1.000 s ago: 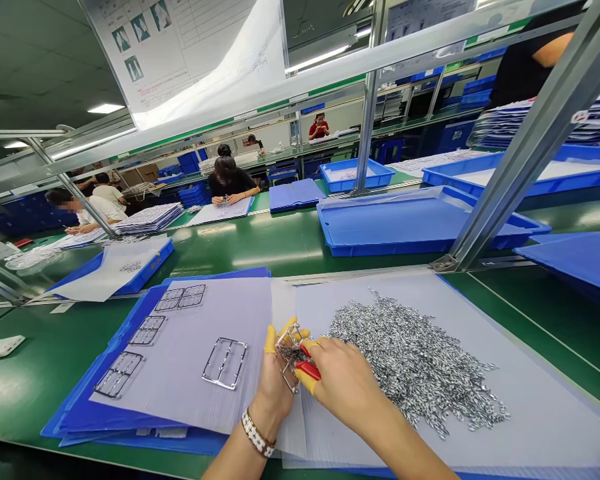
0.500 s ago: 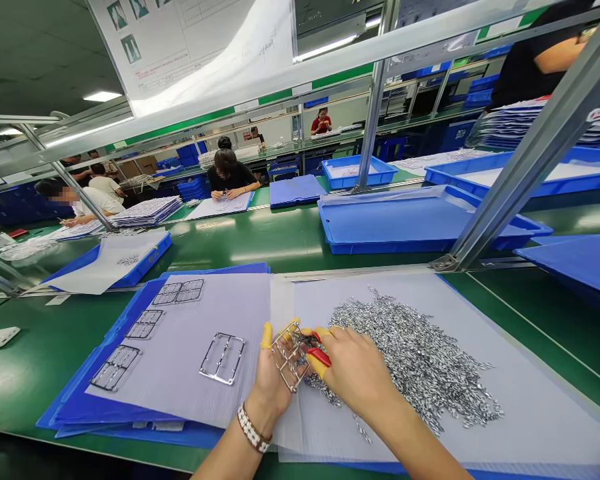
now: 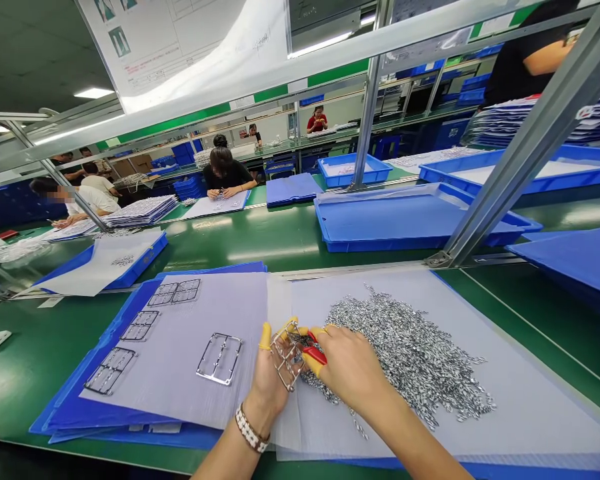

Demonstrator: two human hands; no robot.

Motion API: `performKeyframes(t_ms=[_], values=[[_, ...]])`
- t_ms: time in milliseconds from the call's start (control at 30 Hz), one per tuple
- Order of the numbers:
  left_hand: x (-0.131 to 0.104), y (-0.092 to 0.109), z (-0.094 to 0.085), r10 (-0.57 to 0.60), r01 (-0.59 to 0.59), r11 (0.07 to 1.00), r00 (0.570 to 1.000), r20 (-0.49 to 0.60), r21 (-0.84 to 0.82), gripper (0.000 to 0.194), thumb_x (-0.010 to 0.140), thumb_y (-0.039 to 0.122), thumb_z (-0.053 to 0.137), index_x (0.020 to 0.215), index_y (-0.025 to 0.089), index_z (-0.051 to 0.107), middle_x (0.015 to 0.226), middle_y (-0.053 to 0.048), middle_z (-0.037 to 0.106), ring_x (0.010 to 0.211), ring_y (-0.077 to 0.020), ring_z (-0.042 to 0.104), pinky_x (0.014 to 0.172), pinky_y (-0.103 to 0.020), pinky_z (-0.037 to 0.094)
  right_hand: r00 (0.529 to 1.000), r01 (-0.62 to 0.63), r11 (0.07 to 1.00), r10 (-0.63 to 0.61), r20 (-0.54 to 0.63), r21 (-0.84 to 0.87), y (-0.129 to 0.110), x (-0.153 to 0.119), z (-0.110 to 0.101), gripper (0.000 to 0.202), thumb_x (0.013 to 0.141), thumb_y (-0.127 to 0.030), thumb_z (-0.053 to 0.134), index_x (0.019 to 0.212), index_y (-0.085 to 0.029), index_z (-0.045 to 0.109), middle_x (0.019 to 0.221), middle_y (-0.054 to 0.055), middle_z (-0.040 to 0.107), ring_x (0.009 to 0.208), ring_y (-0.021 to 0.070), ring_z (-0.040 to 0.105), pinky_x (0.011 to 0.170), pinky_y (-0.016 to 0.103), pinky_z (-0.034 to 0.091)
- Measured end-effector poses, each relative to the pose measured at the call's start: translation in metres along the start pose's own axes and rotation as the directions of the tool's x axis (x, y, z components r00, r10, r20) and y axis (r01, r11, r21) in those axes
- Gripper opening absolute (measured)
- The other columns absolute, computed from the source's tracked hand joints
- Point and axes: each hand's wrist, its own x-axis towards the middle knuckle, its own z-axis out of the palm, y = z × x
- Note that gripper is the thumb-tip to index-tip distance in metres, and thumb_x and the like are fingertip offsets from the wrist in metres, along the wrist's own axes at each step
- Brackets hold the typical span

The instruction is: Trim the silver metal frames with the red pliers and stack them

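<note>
My left hand (image 3: 267, 377), with yellow finger covers and a beaded bracelet at the wrist, is closed on a shiny silver sprue frame (image 3: 283, 363), held tilted. In my right hand (image 3: 353, 363), fingers wrapped round, is a pair of red-handled nippers (image 3: 315, 353); their tips are hard to make out against the frame. Under and beyond the right hand spreads a large pile of small silver parts (image 3: 405, 353) on a white sheet. To the left, an emptied-looking silver frame (image 3: 220, 358) lies flat on a white-covered blue board, with darker frames (image 3: 111, 370) beside it.
A blue tray (image 3: 380, 233) stands behind the parts, near a slanting metal post (image 3: 525, 140). Another blue tray (image 3: 155, 250) with a white sheet is at the back left. Several people sit at benches beyond; one person (image 3: 225, 170) in black handles small parts.
The whole view has shifted slightly, so the scene sits a little further left. Both hands keep nearly the same grip and pose on the sprue frame and the nippers.
</note>
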Motion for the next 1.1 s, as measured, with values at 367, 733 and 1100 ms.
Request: performKeyframes(t_ms=[367,733,1100], values=[[-0.002,0.000,0.001,0.039,-0.039,0.997,0.999,0.009,0.068,0.057,0.088,0.059,0.039,0.119,0.017,0.063,0.111,-0.010,0.065,0.095,-0.0209,0.057,0.067,-0.027,0.045,1.000,-0.015,1.000,0.015,0.020,0.019,-0.001,0.000,-0.004,0.030,0.084,-0.038,0.054,0.107,-0.021,0.065,0.094,0.009,0.069,0.090,0.0253,0.062,0.074,0.035,0.041],[-0.006,-0.003,-0.001,0.036,-0.032,0.998,0.996,-0.079,0.054,0.041,0.087,0.044,0.050,0.116,0.020,0.065,0.109,-0.010,0.070,0.098,-0.0243,0.063,0.077,-0.032,0.049,0.999,-0.027,0.998,0.024,0.045,0.060,-0.007,-0.001,-0.007,0.026,0.081,-0.038,0.054,0.096,-0.020,0.066,0.093,0.009,0.069,0.089,0.0254,0.063,0.077,0.037,0.043],[0.007,-0.008,-0.035,-0.058,0.065,0.994,0.996,0.073,-0.091,0.054,0.084,0.046,0.051,0.132,0.022,0.053,0.123,-0.015,0.062,0.103,-0.0338,0.063,0.088,-0.050,0.048,0.991,-0.116,0.986,0.123,-0.049,0.121,0.011,-0.029,0.008,0.037,0.074,-0.049,0.058,0.098,-0.021,0.062,0.099,0.007,0.066,0.094,0.0266,0.058,0.086,0.040,0.040]])
